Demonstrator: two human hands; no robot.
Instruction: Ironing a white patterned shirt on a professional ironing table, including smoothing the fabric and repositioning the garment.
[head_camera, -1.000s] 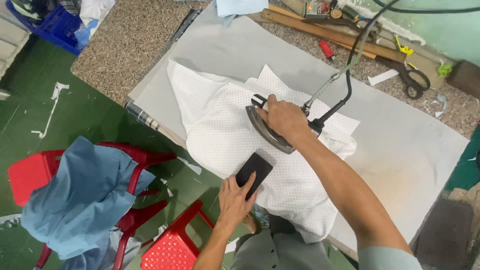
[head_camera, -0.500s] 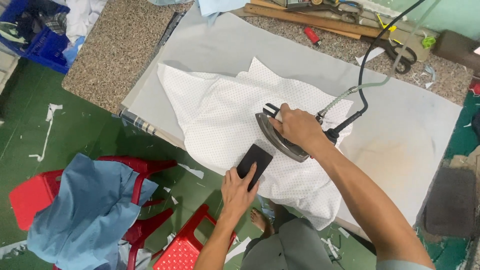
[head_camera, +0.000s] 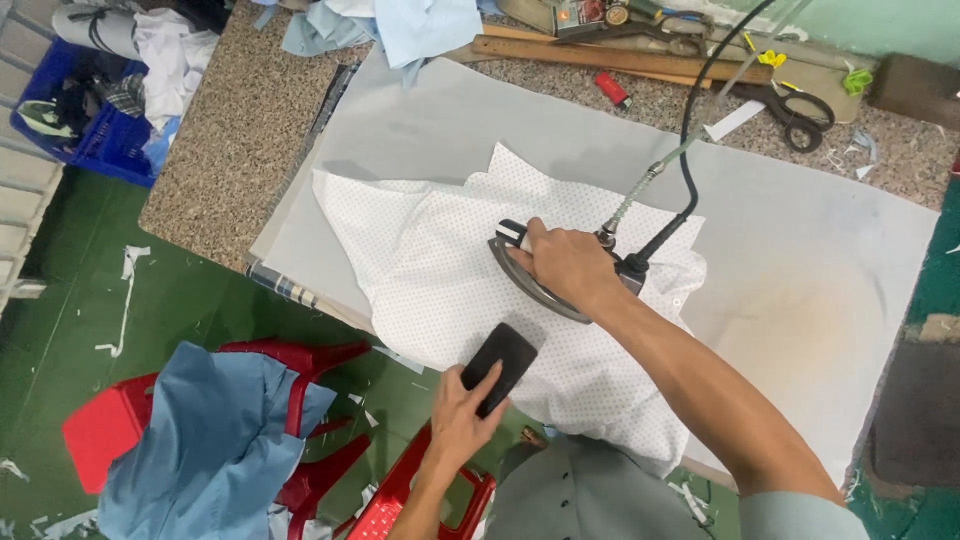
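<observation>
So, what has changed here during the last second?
Little changed. The right hand still grips the iron, which slid slightly along the white dotted shirt. The left hand still holds the black phone at the shirt's near edge. The grey pad stayed.

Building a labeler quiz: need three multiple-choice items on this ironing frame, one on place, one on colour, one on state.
1. Where does the iron rest?
A. on the white dotted shirt
B. on the floor
C. on the red stool

2. What colour is the cloth draped over the red stool?
A. yellow
B. blue
C. black

3. What does the left hand hold?
A. scissors
B. nothing
C. a black phone

Key: 1 A, the right hand presses the iron on the shirt; 2 B, it is light blue; 3 C, fingers wrap the phone's lower end.
</observation>
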